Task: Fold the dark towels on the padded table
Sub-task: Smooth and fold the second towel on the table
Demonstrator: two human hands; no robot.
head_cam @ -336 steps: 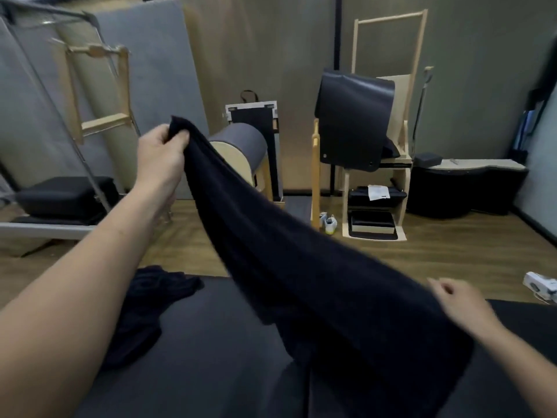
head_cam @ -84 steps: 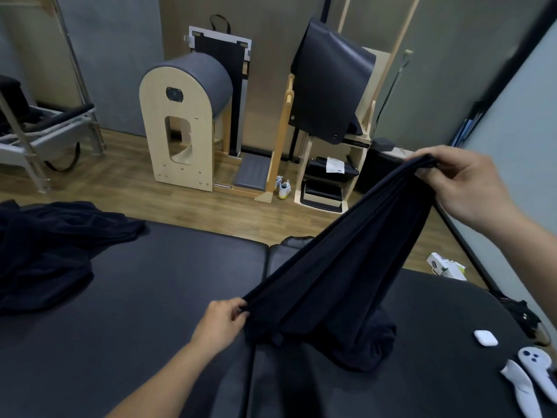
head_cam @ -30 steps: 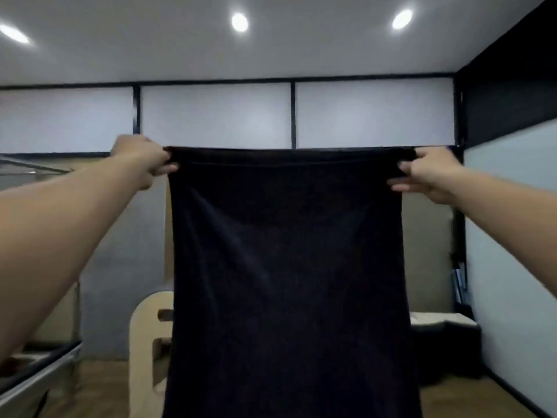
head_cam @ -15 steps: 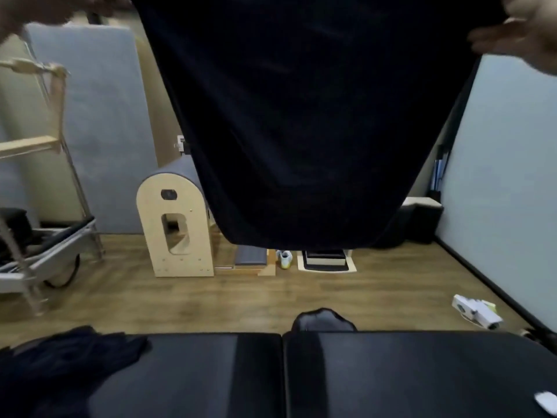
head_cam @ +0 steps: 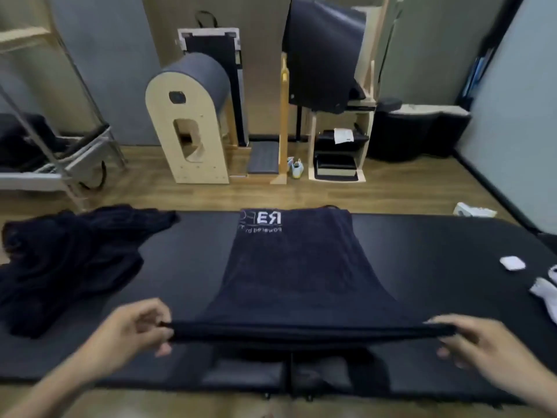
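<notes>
Dark navy towel with white lettering [head_cam: 289, 267] lies across the black padded table [head_cam: 422, 242], its near edge pinched taut between left hand [head_cam: 132, 330] and right hand [head_cam: 470, 339]. A crumpled heap of dark towels [head_cam: 69, 260] sits on the table's left end.

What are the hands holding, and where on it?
A dark towel, pinched at its two near corners: left hand on one, right hand on the other.
</notes>
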